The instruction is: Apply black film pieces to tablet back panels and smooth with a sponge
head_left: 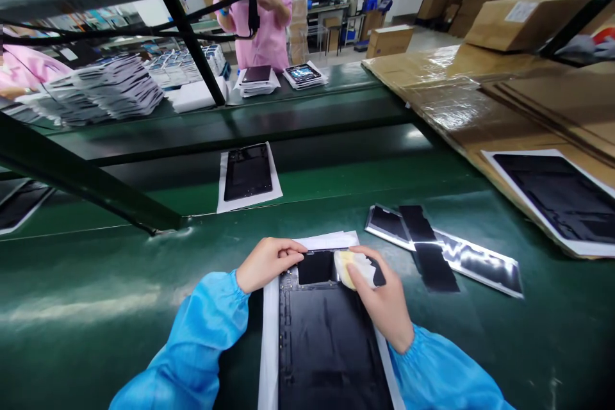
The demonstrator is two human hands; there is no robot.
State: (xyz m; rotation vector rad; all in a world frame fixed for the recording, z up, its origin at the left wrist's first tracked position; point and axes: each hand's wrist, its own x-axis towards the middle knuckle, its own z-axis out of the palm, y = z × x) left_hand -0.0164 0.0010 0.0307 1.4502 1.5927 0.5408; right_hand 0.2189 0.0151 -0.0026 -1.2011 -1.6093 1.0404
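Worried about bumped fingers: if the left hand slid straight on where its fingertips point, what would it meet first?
Probably the pale pad held by the right hand, though exact depth is unclear.

Left forearm (196, 339), sleeved in blue, slants up from seven o'clock, and the bare left hand (270, 262) at its end points toward two, back upward, left thumb (291, 261) and left fingers (288, 245) pinching close at the tips! Over at five o'clock, the right forearm (444, 371) angles in, blue-sleeved too. The right hand (384, 295) aims for eleven, right index finger (368, 252) arched across, right thumb (359, 278) pressing opposite: a curled grip, wrist straight, cuff gathered snug.
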